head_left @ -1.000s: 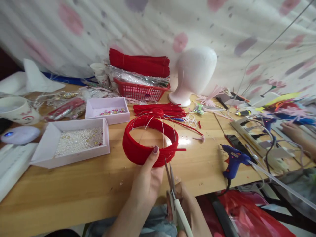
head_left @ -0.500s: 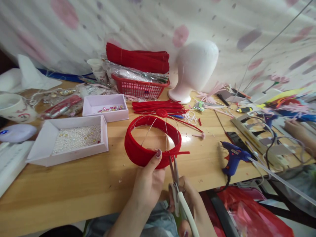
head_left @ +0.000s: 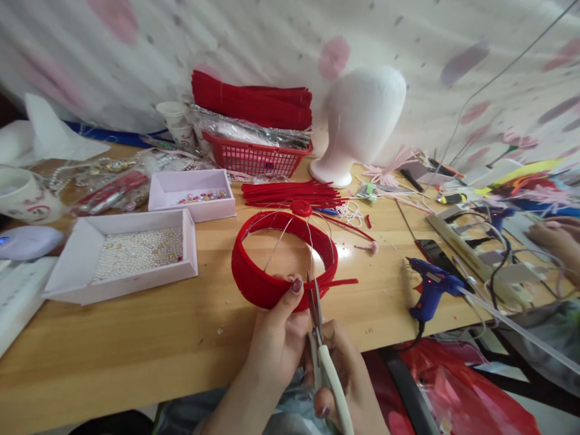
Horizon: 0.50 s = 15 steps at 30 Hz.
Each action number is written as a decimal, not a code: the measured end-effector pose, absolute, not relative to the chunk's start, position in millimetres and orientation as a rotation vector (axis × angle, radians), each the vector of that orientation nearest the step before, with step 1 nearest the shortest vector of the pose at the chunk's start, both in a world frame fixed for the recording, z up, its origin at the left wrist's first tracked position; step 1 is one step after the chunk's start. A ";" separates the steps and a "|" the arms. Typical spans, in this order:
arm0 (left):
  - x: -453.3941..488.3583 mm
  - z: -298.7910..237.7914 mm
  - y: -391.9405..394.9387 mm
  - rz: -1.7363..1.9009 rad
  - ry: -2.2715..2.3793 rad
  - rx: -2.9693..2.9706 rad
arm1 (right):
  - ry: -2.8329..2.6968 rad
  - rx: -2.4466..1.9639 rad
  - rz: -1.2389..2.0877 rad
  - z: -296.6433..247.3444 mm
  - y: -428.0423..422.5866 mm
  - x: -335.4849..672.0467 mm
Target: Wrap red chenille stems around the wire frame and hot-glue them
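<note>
A red ring-shaped band (head_left: 254,281) with thin wires arching over it and a red disc at their top stands on the wooden table (head_left: 136,338). My left hand (head_left: 281,338) grips its near rim, thumb pressed on the red side. My right hand (head_left: 348,380) is closed on white-handled scissors (head_left: 321,344). The blades point up at the band's rim, where a loose red strip end (head_left: 339,282) sticks out to the right.
Two white trays with beads (head_left: 136,254) lie left. Behind are a red basket (head_left: 256,158) with red strips, more red strips (head_left: 290,194), and a white foam head (head_left: 357,121). A blue glue gun (head_left: 430,290) lies right; another person's hand (head_left: 557,241) rests far right.
The scissors moved up and forward until their tips reached the band's rim beside my left thumb. My view drifted slightly, and the band sits a little further right.
</note>
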<state>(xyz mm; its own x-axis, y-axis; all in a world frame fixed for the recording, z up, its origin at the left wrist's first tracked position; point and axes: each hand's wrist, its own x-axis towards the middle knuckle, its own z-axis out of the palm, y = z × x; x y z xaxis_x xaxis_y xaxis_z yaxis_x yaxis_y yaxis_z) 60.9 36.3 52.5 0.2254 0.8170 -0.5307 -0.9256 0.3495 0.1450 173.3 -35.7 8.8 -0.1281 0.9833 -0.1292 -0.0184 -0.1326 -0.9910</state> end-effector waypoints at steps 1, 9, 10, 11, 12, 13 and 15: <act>60.8 53.1 36.4 1.220 0.587 -0.231 | -1.217 -1.220 1.404 8.5 -35.7 172.6; 57.7 55.6 35.5 1.152 0.621 -0.156 | -1.212 -1.269 1.392 6.8 -35.9 171.1; 57.2 56.0 35.4 1.142 0.619 -0.139 | -1.215 -1.278 1.386 6.0 -35.9 170.7; 56.8 56.7 35.3 1.134 0.616 -0.134 | -1.218 -1.288 1.377 5.1 -35.9 170.1; 56.6 57.6 35.3 1.127 0.612 -0.139 | -1.223 -1.296 1.371 4.0 -36.2 169.5; 56.3 58.7 35.3 1.119 0.610 -0.147 | -1.229 -1.300 1.364 2.9 -36.6 168.9; 55.8 60.6 35.0 1.135 0.646 -0.125 | -1.252 -1.298 1.347 1.1 -37.8 168.1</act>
<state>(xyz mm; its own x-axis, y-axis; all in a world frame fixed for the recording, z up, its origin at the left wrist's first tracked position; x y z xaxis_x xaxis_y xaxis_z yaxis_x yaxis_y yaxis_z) 55.8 35.0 60.6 0.2630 0.8012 -0.5375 -0.8711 0.4366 0.2247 168.1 -37.8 1.1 -0.0874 0.9877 -0.1297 0.0574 -0.1249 -0.9905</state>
